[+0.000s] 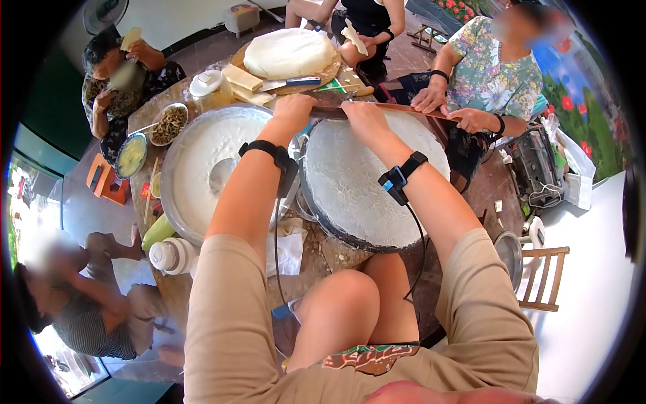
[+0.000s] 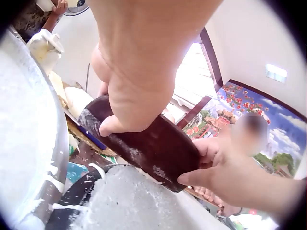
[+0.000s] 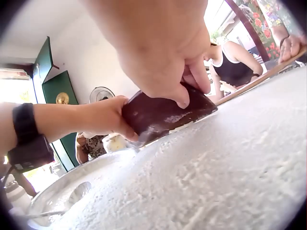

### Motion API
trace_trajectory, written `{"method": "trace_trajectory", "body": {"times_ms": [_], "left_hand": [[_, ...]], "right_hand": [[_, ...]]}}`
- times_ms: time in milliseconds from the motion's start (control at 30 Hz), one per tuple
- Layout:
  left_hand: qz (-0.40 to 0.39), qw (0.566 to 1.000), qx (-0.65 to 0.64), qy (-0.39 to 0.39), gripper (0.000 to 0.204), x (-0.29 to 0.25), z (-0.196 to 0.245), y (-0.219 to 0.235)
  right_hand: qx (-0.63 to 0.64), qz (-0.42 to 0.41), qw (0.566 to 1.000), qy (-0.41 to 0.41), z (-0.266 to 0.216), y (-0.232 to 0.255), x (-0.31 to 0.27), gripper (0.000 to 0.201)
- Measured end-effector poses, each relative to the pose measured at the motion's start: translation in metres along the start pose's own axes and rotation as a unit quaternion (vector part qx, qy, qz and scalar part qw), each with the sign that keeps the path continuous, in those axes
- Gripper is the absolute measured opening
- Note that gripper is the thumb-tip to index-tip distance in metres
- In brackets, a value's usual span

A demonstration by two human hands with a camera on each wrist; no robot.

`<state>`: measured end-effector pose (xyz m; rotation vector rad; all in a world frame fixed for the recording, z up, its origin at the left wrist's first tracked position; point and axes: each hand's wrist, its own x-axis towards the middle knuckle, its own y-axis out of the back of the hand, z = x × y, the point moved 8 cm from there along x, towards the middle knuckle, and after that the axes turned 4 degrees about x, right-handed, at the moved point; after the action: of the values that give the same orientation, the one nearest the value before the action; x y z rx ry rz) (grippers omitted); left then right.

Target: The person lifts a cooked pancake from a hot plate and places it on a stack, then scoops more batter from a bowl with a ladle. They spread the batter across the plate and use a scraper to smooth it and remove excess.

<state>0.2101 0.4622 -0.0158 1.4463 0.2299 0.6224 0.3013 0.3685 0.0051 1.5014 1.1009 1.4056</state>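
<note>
A dark brown curved scraper [image 2: 148,148] stands on edge at the far rim of a round griddle [image 1: 370,182] coated with white batter. My left hand [image 1: 294,111] pinches its left end, thumb on the near face. The right hand [image 1: 365,118] grips the other end, its thumb on the near face in the left wrist view. In the right wrist view both hands hold the scraper [image 3: 163,115] just above the white surface. A wide metal basin [image 1: 195,168] of white batter, with a ladle in it, is left of the griddle.
Behind the griddle are a large white dough slab [image 1: 289,54] on a round board and a blue-handled knife [image 1: 303,81]. A person at the right rests both hands on a long wooden strip [image 1: 410,109]. Bowls of food [image 1: 169,124] and a jar [image 1: 207,86] stand left.
</note>
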Motion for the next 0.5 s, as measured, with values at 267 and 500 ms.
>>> {"method": "trace_trajectory", "body": {"times_ms": [267,500], "left_hand": [[0.020,0.999,-0.001,-0.037,0.017,-0.024,-0.001,0.002],[0.000,1.000,-0.009,-0.019,0.015,-0.077,0.020,0.019]], "right_hand": [[-0.017,-0.018,1.000,-0.015,-0.032,0.002,-0.011,0.010],[-0.013,-0.033,0.999,-0.003,-0.064,0.011,-0.047,0.009]]}}
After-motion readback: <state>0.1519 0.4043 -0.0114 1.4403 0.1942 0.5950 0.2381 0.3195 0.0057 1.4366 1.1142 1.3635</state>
